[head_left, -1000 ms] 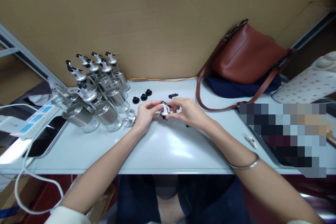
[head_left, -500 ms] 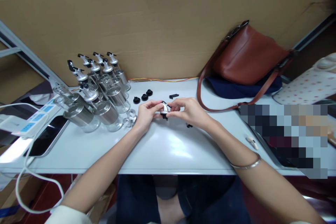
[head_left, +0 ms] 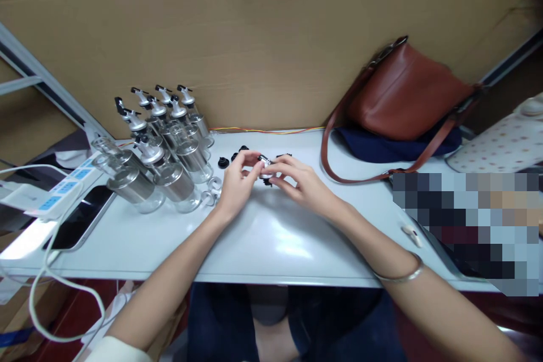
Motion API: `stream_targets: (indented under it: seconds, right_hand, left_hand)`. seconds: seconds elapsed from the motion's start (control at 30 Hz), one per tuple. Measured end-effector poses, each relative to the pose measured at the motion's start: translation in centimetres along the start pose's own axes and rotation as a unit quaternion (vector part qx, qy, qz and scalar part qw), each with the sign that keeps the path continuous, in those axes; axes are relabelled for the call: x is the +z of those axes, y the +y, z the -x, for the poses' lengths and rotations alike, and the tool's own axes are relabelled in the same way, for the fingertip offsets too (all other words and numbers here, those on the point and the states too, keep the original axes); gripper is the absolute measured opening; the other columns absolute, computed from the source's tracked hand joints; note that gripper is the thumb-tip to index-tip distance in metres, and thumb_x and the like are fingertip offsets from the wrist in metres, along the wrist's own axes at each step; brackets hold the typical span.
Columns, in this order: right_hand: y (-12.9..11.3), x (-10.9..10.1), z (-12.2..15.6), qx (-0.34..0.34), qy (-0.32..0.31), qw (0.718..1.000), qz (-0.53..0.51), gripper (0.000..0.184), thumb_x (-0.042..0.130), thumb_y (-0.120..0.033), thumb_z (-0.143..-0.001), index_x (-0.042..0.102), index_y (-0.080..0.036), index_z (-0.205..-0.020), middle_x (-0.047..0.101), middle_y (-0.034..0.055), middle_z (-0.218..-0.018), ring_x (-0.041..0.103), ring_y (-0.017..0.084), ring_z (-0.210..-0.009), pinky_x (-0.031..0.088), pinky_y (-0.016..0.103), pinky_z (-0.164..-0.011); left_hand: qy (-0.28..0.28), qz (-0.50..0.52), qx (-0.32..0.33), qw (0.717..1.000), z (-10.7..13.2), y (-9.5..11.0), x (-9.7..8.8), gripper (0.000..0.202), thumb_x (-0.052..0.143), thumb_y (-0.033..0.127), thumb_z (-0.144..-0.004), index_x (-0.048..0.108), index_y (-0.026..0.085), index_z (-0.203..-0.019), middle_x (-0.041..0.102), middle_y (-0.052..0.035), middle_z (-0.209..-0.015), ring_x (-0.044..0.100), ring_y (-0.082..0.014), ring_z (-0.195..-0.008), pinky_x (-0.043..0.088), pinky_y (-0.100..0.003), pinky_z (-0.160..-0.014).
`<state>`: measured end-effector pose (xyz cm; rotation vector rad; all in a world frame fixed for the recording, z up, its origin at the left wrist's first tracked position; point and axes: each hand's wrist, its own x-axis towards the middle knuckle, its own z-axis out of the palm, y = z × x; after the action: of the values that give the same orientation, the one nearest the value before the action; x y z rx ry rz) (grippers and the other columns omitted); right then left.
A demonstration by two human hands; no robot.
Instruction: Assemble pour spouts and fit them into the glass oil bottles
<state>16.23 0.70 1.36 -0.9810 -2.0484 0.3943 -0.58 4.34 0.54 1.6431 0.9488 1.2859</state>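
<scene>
Just above the middle of the table, a silver and black pourer spout (head_left: 266, 169) is pinched between my two hands. My left hand (head_left: 238, 181) grips its left side with thumb and fingers. From the right, my right hand (head_left: 302, 182) has its fingers and thumb against the spout; they partly hide it. Several black stoppers (head_left: 223, 162) lie behind my left hand, some partly covered by it. A small black part (head_left: 284, 155) shows just behind my right fingers. Clear plastic rings (head_left: 213, 188) lie beside my left wrist.
Several glass and steel bottles (head_left: 173, 181) stand at the left, many with pourers fitted. A phone (head_left: 80, 220) and a power strip (head_left: 68, 186) with a white cable are further left. A brown bag (head_left: 407, 96) and a white earbud (head_left: 411, 235) are at the right.
My right fingers have shifted over the top of the spout, and my left hand has turned slightly around it. The whole view has moved a little.
</scene>
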Motion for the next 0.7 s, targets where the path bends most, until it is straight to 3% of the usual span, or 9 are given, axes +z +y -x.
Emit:
stream_targets:
  seconds: [0.13,0.2,0.3,0.37,0.43,0.5,0.57,0.63,0.7]
  right_hand:
    - [-0.2,-0.3,-0.1,0.018,0.077,0.997,0.006,0.019,0.043,-0.026,-0.095,0.059,-0.023,-0.105,0.055,0.0068,-0.098,0.059,0.017,-0.086,0.052,0.031,-0.078]
    - [-0.3,-0.6,-0.2,0.028,0.128,0.991,-0.007,0.020,0.040,-0.031,-0.097,0.057,-0.023,-0.104,0.053,0.0066,-0.098,0.058,0.017,-0.087,0.051,0.032,-0.079]
    - [-0.3,-1.0,-0.2,0.028,0.179,0.982,-0.048,0.018,0.049,-0.038,-0.092,0.053,-0.023,-0.100,0.048,0.0056,-0.099,0.057,0.017,-0.085,0.052,0.032,-0.075]
    - [-0.2,-1.0,-0.3,0.024,0.200,0.978,-0.056,0.020,0.060,-0.037,-0.085,0.051,-0.023,-0.097,0.046,0.0046,-0.098,0.055,0.015,-0.081,0.051,0.030,-0.070]
    - [-0.3,-1.1,-0.3,0.024,0.223,0.974,-0.038,0.020,0.064,-0.033,-0.082,0.049,-0.023,-0.093,0.046,0.0039,-0.096,0.053,0.015,-0.077,0.049,0.029,-0.067]
    - [-0.3,-1.1,-0.3,0.026,0.240,0.970,-0.017,0.015,0.060,-0.029,-0.084,0.048,-0.024,-0.090,0.048,0.0030,-0.091,0.052,0.015,-0.076,0.047,0.029,-0.067]
    - [-0.4,-1.1,-0.4,0.023,0.246,0.969,-0.003,0.013,0.059,-0.026,-0.085,0.046,-0.024,-0.086,0.049,0.0016,-0.085,0.052,0.015,-0.074,0.046,0.029,-0.067]
    - [-0.5,-1.2,-0.4,0.015,0.237,0.971,0.008,0.014,0.060,-0.025,-0.084,0.045,-0.023,-0.083,0.050,0.0002,-0.079,0.051,0.015,-0.071,0.044,0.029,-0.068]
    - [-0.5,-1.3,-0.4,0.011,0.225,0.974,0.014,0.014,0.059,-0.024,-0.084,0.046,-0.023,-0.082,0.051,0.0002,-0.078,0.052,0.015,-0.073,0.044,0.029,-0.070]
  left_hand:
    - [-0.016,-0.218,0.203,0.954,-0.1,0.7,-1.3,0.021,0.055,0.020,-0.087,0.063,0.022,-0.106,0.065,-0.0057,-0.096,0.059,-0.0190,-0.090,0.046,-0.031,-0.081]
    - [0.031,-0.262,0.307,0.915,0.0,1.6,-2.1,0.021,0.055,0.016,-0.087,0.062,0.023,-0.105,0.064,-0.0050,-0.098,0.058,-0.0188,-0.093,0.046,-0.032,-0.082]
    - [0.219,-0.243,0.394,0.859,0.5,3.1,-3.8,0.024,0.056,0.015,-0.086,0.059,0.024,-0.108,0.061,-0.0042,-0.101,0.058,-0.0191,-0.095,0.047,-0.030,-0.070]
    - [0.370,-0.215,0.376,0.822,1.2,3.8,-5.6,0.025,0.057,0.020,-0.087,0.056,0.025,-0.111,0.059,-0.0055,-0.107,0.057,-0.0211,-0.098,0.048,-0.034,-0.071]
    - [0.482,-0.234,0.373,0.758,1.9,3.9,-7.9,0.031,0.061,0.025,-0.085,0.054,0.024,-0.114,0.057,-0.0047,-0.113,0.055,-0.0239,-0.104,0.048,-0.041,-0.078]
    - [0.474,-0.300,0.274,0.781,2.5,3.5,-10.7,0.036,0.059,0.027,-0.088,0.048,0.027,-0.122,0.053,-0.0016,-0.126,0.050,-0.0264,-0.118,0.041,-0.048,-0.091]
    - [0.463,-0.334,0.228,0.789,2.6,2.8,-13.4,0.033,0.053,0.033,-0.093,0.044,0.027,-0.125,0.051,0.0001,-0.130,0.047,-0.0269,-0.124,0.037,-0.051,-0.090]
    - [0.445,-0.312,0.195,0.817,2.3,1.9,-15.7,0.037,0.056,0.039,-0.091,0.043,0.027,-0.124,0.054,-0.0003,-0.126,0.048,-0.0275,-0.124,0.039,-0.049,-0.086]
    - [0.376,-0.247,0.134,0.883,1.8,1.3,-17.2,0.039,0.054,0.047,-0.090,0.042,0.029,-0.123,0.057,-0.0005,-0.121,0.047,-0.0293,-0.127,0.042,-0.047,-0.081]
